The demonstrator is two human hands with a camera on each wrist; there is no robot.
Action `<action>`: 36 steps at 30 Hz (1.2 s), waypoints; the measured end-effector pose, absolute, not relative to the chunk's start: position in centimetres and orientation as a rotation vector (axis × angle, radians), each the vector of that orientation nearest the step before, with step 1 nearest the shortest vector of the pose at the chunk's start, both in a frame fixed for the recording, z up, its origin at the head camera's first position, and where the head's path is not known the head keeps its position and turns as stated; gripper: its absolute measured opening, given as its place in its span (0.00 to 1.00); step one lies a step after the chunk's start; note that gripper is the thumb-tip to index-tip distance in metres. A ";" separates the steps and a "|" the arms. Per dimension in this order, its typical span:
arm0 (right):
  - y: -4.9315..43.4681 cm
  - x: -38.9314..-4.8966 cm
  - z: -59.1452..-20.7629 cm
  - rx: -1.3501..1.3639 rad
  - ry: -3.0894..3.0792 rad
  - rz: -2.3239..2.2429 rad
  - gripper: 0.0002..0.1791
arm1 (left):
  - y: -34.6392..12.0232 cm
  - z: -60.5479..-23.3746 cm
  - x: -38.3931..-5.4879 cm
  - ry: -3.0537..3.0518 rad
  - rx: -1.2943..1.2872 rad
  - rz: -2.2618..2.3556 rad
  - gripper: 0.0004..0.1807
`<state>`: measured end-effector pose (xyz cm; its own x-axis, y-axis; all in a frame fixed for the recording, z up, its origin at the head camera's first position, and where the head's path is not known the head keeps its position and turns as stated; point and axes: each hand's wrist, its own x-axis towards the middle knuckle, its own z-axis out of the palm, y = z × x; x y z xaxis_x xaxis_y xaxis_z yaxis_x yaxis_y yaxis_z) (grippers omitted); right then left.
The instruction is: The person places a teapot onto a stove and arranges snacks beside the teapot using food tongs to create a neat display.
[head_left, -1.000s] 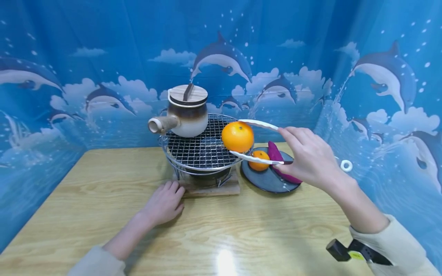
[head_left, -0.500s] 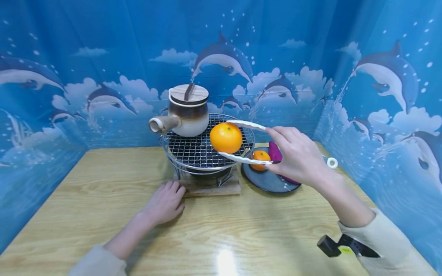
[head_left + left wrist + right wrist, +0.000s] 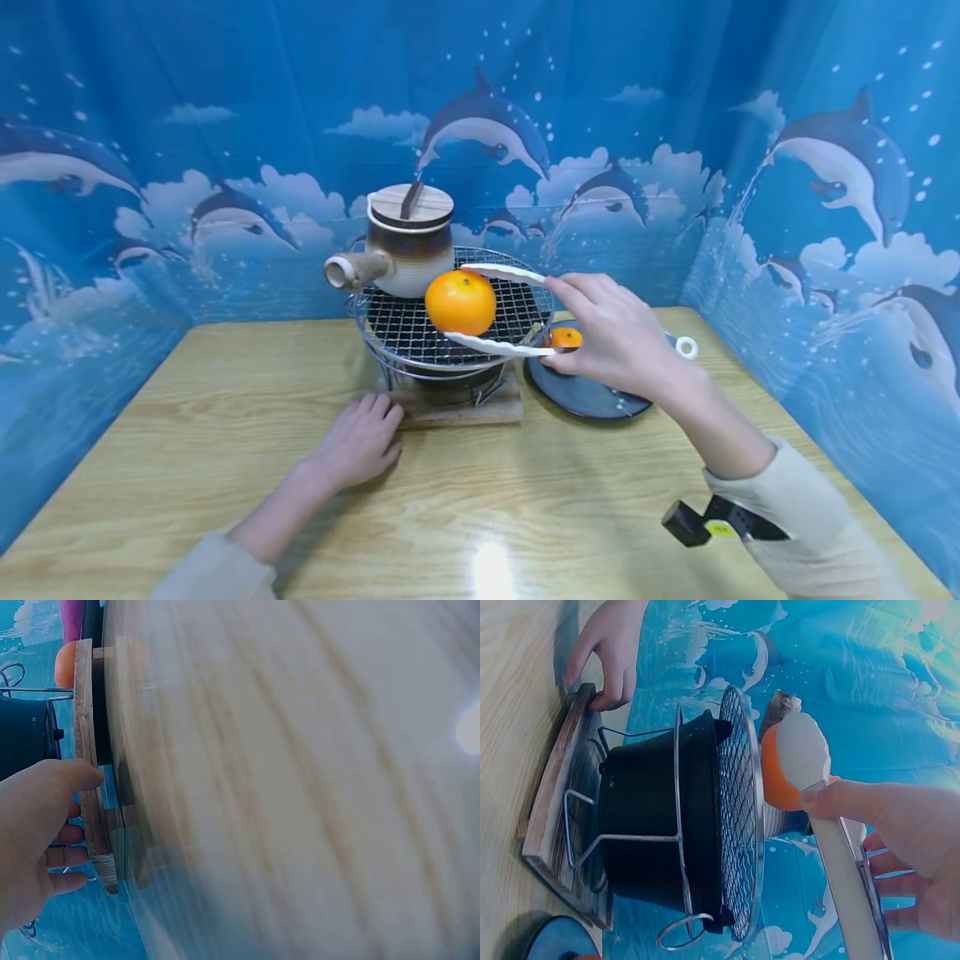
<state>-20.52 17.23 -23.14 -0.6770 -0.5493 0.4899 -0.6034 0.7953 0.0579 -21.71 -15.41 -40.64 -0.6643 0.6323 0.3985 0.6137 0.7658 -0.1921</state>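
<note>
My right hand (image 3: pixel 611 333) holds white-tipped tongs (image 3: pixel 501 347) between thumb and fingers. An orange (image 3: pixel 461 302) is clasped between the tong tips, over the round wire grill rack (image 3: pixel 397 321); in the right wrist view the orange (image 3: pixel 778 776) is close above the mesh. At the rack's back left stands a brown-and-cream clay pot (image 3: pixel 416 267) with a wooden lid and side handle. Down at the left, my left hand (image 3: pixel 356 443) grips the corner of the wooden board (image 3: pixel 480 410) under the stove, thumb (image 3: pixel 88 777) on its near edge.
A black stove (image 3: pixel 645 817) in a wire frame carries the rack. Right of it is a dark plate (image 3: pixel 585 398) with a smaller orange fruit (image 3: pixel 566 337), partly behind my right hand. A purple thing (image 3: pixel 71 619) shows in the left wrist view. A dolphin-print curtain (image 3: pixel 300 83) encloses the table.
My right hand has moved left with the tongs and orange, from the rack's right side to over its middle. It now covers the purple thing on the plate. The left hand stays put.
</note>
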 end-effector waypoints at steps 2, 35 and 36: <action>17.0 -20.5 -23.1 0.870 -2.497 0.159 0.44 | -15.4 -40.6 -21.7 -2.514 -0.942 0.060 0.19; 13.0 -22.0 -23.3 0.897 -2.589 0.155 0.47 | -15.3 -40.2 -21.5 -2.546 -0.948 0.042 0.18; 12.9 -22.0 -23.3 0.895 -2.591 0.149 0.47 | -15.3 -40.2 -21.5 -2.542 -0.948 0.040 0.18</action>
